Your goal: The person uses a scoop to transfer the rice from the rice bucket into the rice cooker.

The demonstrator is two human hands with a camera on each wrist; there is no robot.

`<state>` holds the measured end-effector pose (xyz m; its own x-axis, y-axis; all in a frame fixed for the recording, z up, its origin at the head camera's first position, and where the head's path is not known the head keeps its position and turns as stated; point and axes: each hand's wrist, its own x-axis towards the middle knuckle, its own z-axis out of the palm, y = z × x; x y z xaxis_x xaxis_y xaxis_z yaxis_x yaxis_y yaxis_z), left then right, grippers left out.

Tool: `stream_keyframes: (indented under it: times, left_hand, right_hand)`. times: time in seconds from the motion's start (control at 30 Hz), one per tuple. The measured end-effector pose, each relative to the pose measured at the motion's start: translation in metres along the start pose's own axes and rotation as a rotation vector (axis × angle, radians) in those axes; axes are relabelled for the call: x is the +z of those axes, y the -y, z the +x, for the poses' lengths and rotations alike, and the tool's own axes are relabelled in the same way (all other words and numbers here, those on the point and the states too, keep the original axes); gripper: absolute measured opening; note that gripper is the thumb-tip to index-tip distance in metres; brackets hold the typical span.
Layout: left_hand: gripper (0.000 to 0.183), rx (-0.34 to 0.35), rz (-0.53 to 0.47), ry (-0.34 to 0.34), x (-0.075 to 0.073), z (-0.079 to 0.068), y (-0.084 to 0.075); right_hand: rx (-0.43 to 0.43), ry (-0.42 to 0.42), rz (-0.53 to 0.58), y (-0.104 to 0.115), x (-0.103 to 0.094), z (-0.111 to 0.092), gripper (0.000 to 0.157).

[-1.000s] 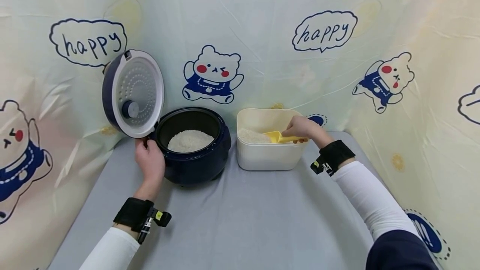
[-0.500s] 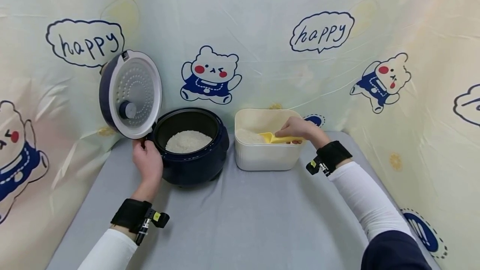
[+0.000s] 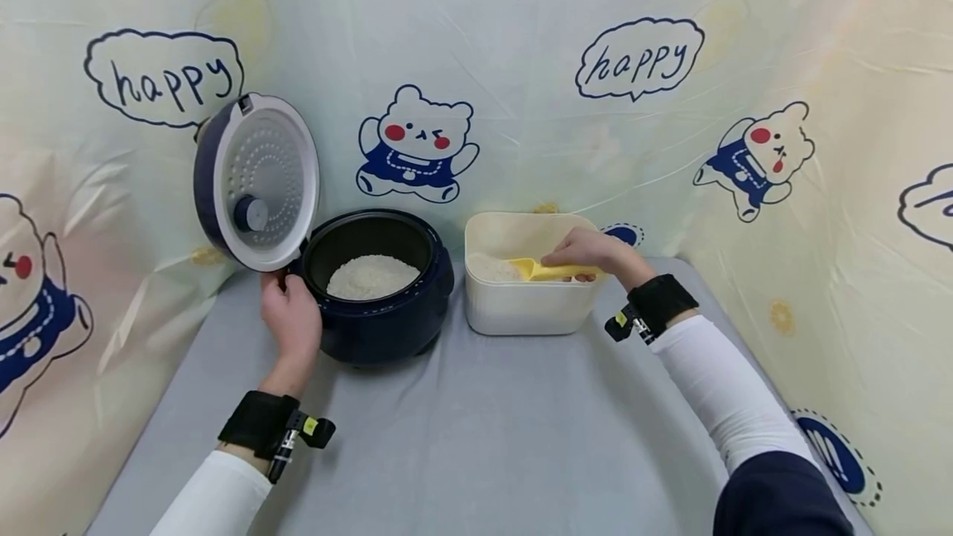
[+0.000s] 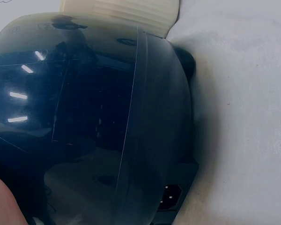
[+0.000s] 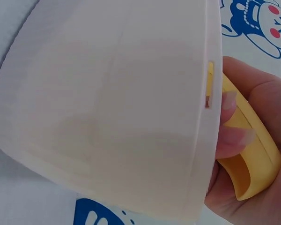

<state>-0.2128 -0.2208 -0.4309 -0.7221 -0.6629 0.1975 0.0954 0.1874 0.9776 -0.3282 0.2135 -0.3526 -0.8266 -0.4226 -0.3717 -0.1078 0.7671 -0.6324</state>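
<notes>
My right hand (image 3: 584, 251) grips the handle of a yellow scoop (image 3: 532, 270), whose head is in the rice (image 3: 491, 269) inside a cream bin (image 3: 521, 308). The right wrist view shows fingers and thumb curled round the scoop's handle (image 5: 257, 154) beside the bin's rim. A dark blue rice cooker (image 3: 387, 329) stands to the left of the bin, its lid (image 3: 275, 172) raised. White rice (image 3: 372, 277) lies in its pot. My left hand (image 3: 294, 313) holds the cooker at the hinge under the lid; its fingertips are partly hidden there.
A grey cloth (image 3: 476, 437) covers the table. Behind it hangs a pale curtain (image 3: 521, 122) printed with bears. The cooker's power socket (image 4: 170, 197) faces the left wrist camera, with no cord in it.
The right hand has slid slightly left with the scoop, its head pushing farther into the rice. The left hand keeps its place at the cooker. The head view has shifted a little.
</notes>
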Motion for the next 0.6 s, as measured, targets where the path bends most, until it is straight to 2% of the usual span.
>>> stream_keyframes:
  times: [0.23,0.47,0.6]
  left_hand:
    - [0.045,0.011,0.006,0.001,0.000,0.005,-0.001]
    - [0.047,-0.005,-0.009,0.028,-0.001,0.007,0.000]
    - [0.047,-0.015,-0.010,0.030,-0.002,0.003,-0.001]
  right_hand:
    - [0.017,0.021,0.086,-0.004,-0.007,-0.006,0.052]
    - [0.039,0.025,0.163,-0.003,-0.015,-0.012,0.046]
    - [0.023,0.017,0.162,-0.009,-0.015,-0.015,0.049]
